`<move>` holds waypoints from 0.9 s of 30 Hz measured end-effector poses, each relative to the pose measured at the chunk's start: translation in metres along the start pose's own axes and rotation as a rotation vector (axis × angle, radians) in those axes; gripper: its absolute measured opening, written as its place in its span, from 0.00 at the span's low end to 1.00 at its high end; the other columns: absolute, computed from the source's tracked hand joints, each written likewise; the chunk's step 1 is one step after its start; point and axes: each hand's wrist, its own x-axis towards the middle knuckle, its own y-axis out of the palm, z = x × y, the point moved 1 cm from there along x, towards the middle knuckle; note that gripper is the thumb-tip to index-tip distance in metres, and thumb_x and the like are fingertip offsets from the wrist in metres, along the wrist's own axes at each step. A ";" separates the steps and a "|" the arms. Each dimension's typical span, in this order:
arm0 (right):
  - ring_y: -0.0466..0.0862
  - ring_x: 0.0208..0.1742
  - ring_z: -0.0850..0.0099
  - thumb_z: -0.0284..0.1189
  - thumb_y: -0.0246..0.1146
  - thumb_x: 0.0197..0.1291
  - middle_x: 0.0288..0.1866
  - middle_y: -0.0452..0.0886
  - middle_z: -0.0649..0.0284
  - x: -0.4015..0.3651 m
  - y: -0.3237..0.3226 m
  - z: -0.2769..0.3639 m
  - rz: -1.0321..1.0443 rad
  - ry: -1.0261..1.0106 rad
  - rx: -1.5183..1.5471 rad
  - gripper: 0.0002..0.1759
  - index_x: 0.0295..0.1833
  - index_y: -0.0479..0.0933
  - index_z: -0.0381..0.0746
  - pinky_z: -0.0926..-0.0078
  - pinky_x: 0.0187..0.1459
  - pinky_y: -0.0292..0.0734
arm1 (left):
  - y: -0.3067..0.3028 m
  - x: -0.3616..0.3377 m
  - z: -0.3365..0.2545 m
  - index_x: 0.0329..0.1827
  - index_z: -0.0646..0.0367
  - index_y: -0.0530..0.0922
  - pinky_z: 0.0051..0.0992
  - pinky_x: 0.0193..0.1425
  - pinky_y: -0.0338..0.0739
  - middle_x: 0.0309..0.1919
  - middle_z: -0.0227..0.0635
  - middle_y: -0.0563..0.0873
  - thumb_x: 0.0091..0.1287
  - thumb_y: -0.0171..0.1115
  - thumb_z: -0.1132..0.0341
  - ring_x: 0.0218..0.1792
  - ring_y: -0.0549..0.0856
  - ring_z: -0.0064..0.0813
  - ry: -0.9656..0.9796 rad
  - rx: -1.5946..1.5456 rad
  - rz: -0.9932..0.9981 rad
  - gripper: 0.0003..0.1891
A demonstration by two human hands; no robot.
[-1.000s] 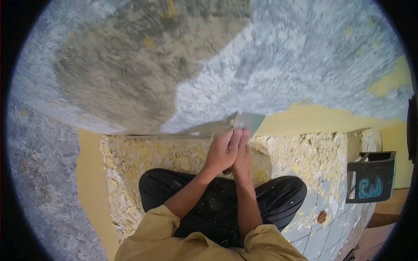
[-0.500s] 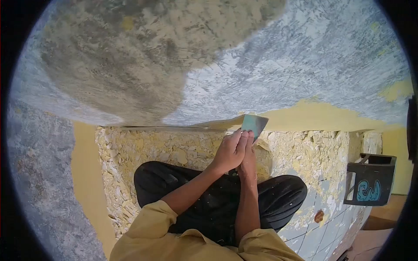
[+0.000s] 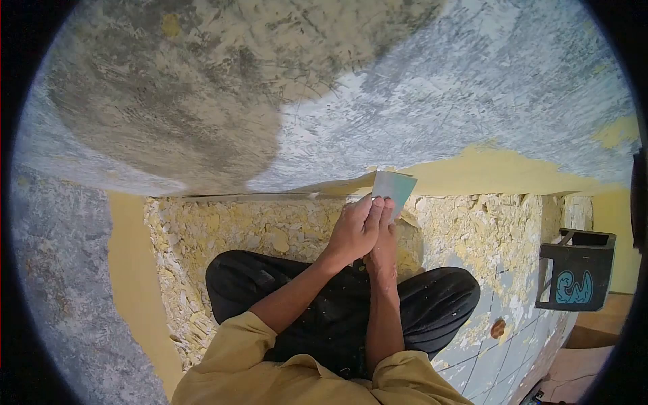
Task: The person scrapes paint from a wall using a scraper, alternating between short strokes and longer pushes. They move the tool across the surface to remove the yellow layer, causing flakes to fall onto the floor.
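Note:
Both my hands are closed together on a scraper [image 3: 395,191], whose broad, shiny blade sticks out past my fingertips. Its handle is hidden in my grip. The blade's far edge meets the lower wall [image 3: 378,128] where yellow paint borders a scraped grey-white area. My left hand [image 3: 351,233] lies over the left side, fingers pressed along the tool. Partly behind it, my right hand [image 3: 385,248] wraps the scraper from the right. Loose yellow and white paint flakes [image 3: 283,229] cover the floor just under my hands.
My crossed legs in dark trousers [image 3: 432,304] rest among the flakes. A black stool [image 3: 577,273] with a blue emblem stands at the right. A small brown object [image 3: 497,329] lies on the tiled floor [image 3: 503,358]. Another scraped wall [image 3: 64,270] with a yellow strip rises at the left.
The scraper and both hands have shifted slightly up, and the blade's angle has turned so its reflection differs. The grip is the same. The view has moved a little.

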 end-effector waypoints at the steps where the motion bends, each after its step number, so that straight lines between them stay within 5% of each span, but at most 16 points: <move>1: 0.80 0.38 0.47 0.52 0.42 0.70 0.46 0.74 0.36 0.001 -0.001 0.000 0.004 0.002 -0.006 0.32 0.69 0.60 0.39 0.58 0.41 0.75 | 0.002 0.000 0.001 0.35 0.68 0.73 0.35 0.27 0.70 0.22 0.49 0.77 0.75 0.46 0.60 0.22 0.80 0.38 -0.004 -0.005 -0.002 0.17; 6: 0.72 0.55 0.41 0.33 0.50 0.67 0.68 0.59 0.41 0.010 -0.009 0.012 -0.091 -0.202 -0.313 0.28 0.70 0.55 0.38 0.52 0.53 0.70 | -0.007 0.009 -0.020 0.35 0.68 0.72 0.37 0.28 0.68 0.22 0.52 0.76 0.74 0.47 0.62 0.22 0.78 0.44 0.284 -0.056 -0.065 0.16; 7: 0.72 0.55 0.41 0.33 0.50 0.67 0.68 0.59 0.41 0.012 -0.013 0.029 -0.089 -0.193 -0.311 0.28 0.70 0.55 0.38 0.52 0.53 0.70 | -0.013 0.013 -0.032 0.35 0.68 0.72 0.37 0.28 0.68 0.22 0.52 0.76 0.74 0.47 0.62 0.22 0.78 0.44 0.277 -0.054 -0.059 0.16; 9: 0.74 0.47 0.40 0.43 0.45 0.71 0.47 0.74 0.39 0.012 -0.026 0.077 -0.014 0.039 -0.034 0.26 0.66 0.60 0.37 0.51 0.45 0.71 | -0.030 0.014 -0.056 0.36 0.69 0.72 0.37 0.29 0.69 0.24 0.53 0.77 0.73 0.47 0.62 0.26 0.78 0.50 0.274 0.024 -0.104 0.16; 10: 0.73 0.49 0.42 0.37 0.48 0.69 0.55 0.70 0.41 0.017 -0.015 0.045 -0.020 -0.177 -0.136 0.22 0.63 0.63 0.38 0.51 0.45 0.70 | -0.027 0.007 -0.047 0.37 0.68 0.73 0.38 0.31 0.70 0.27 0.52 0.79 0.73 0.46 0.62 0.29 0.79 0.52 0.107 -0.006 -0.042 0.15; 13: 0.74 0.48 0.44 0.32 0.50 0.65 0.62 0.64 0.44 0.009 0.000 0.013 -0.171 -0.474 -0.513 0.22 0.63 0.63 0.37 0.51 0.42 0.71 | -0.004 0.005 -0.014 0.37 0.69 0.74 0.43 0.35 0.74 0.30 0.57 0.81 0.72 0.47 0.62 0.34 0.80 0.58 0.200 -0.082 -0.114 0.16; 17: 0.75 0.49 0.45 0.29 0.51 0.63 0.66 0.62 0.46 0.007 -0.006 -0.011 0.137 -0.198 -0.452 0.26 0.66 0.60 0.35 0.53 0.45 0.72 | 0.007 0.001 -0.006 0.38 0.69 0.73 0.43 0.34 0.74 0.29 0.58 0.81 0.73 0.46 0.61 0.33 0.81 0.57 0.127 -0.125 -0.064 0.16; 23: 0.75 0.47 0.44 0.31 0.51 0.64 0.71 0.58 0.48 0.005 0.004 -0.037 -0.018 -0.460 -0.545 0.30 0.71 0.56 0.38 0.55 0.44 0.73 | 0.007 -0.001 -0.002 0.36 0.69 0.73 0.43 0.32 0.74 0.27 0.57 0.81 0.73 0.46 0.61 0.31 0.82 0.57 0.093 -0.056 -0.083 0.17; 27: 0.76 0.47 0.43 0.36 0.50 0.67 0.62 0.67 0.42 0.005 -0.003 -0.020 0.000 -0.279 -0.375 0.28 0.69 0.59 0.37 0.55 0.45 0.73 | 0.007 0.000 -0.002 0.36 0.69 0.73 0.43 0.32 0.74 0.26 0.57 0.81 0.73 0.46 0.61 0.30 0.82 0.56 0.077 -0.075 -0.096 0.17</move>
